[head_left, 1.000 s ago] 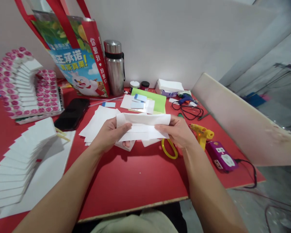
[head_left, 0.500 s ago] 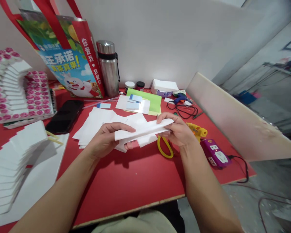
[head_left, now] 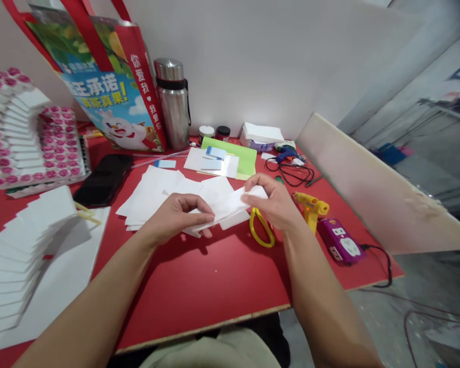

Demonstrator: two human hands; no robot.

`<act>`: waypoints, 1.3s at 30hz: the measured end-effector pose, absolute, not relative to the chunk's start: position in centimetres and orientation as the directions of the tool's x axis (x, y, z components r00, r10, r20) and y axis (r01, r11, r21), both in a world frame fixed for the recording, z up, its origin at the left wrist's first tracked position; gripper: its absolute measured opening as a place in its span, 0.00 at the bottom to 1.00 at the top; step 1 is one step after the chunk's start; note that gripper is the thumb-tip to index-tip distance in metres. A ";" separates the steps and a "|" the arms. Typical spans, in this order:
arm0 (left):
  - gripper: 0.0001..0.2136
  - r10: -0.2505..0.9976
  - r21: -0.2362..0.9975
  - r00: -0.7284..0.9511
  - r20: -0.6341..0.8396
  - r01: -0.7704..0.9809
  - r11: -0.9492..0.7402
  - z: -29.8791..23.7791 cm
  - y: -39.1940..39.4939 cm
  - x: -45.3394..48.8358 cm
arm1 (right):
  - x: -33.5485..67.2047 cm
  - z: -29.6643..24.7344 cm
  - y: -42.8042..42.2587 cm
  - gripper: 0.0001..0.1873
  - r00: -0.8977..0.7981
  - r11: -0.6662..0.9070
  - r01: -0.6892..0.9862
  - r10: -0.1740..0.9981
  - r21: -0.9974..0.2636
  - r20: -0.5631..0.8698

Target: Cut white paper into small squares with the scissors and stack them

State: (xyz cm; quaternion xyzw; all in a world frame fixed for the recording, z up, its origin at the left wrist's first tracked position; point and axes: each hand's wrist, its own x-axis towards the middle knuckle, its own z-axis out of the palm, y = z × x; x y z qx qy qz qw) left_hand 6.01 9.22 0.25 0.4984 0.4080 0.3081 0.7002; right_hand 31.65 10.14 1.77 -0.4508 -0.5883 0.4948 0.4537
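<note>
Folded white paper strip (head_left: 230,206), one, of thin sheet: held clear of the red tabletop (head_left: 214,296), in front of the worker and over the near edge of the loose sheets, tilted so that its right end sat higher. Left hand (head_left: 181,215): thumb and fingers pinched on the strip's left end. Right hand (head_left: 272,202): thumb on the near face, fingers bent at the upper edge, gripping the right end. The two hands stood apart, joined only by the strip. Loose white sheets (head_left: 151,191), several, overlapping: beneath and behind the left hand. Yellow handle loop (head_left: 261,237), one: on the table just beside the right hand, the rest of its tool hidden. Yellow glue gun (head_left: 311,207), one, with a small orange light: right of the right hand, near a purple power strip (head_left: 341,241) with a black cord. Green sheet (head_left: 247,161), one, with pale cards upon and beside it: beyond the hands. Steel flask (head_left: 175,115), one, upright: beside a printed bag (head_left: 118,97). Black phone (head_left: 103,179), one, lying flat: left of the sheets. Stepped white stack (head_left: 26,250), one, fanned in a curve: on a white board (head_left: 74,266) at the left.
</note>
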 end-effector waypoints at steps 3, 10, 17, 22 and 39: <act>0.21 0.787 0.956 0.579 -0.213 -0.041 0.289 0.5 9.1 6.0 | 31.6 1.9 10.1 0.15 -0.145 0.141 0.134 0.982 -0.981 0.122; 0.19 0.690 0.918 0.665 -0.286 -0.016 0.397 0.2 8.8 6.7 | 29.9 2.8 9.1 0.14 -0.096 0.158 0.207 0.985 -0.966 0.140; 0.17 0.718 0.905 0.612 -0.331 -0.010 0.426 -0.3 8.6 7.5 | 30.0 3.4 8.5 0.18 -0.014 0.149 0.525 0.986 -0.838 0.166; 0.15 0.763 0.862 0.541 -0.354 -0.127 0.490 -0.6 9.0 7.4 | 31.1 4.0 6.1 0.19 0.076 -0.079 0.997 0.989 -0.022 -0.123; 0.12 0.747 0.757 0.587 -0.312 -0.322 0.569 -0.8 9.0 7.5 | 35.7 4.4 2.5 0.30 -0.238 -0.175 0.499 0.914 -0.849 -0.328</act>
